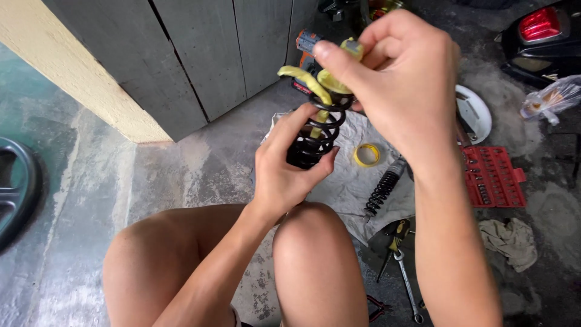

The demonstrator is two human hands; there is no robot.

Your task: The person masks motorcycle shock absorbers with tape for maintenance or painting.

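Concrete floor below, both hands' fingers clenched on black coil spring, yellow tape.

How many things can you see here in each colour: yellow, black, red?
Yellow: 2, the tape strip pulled by the right hand and the tape roll.
Black: 2, the coil spring in the left hand and the shock absorber.
Red: 2, the socket tray and the tail light.
Total: 6
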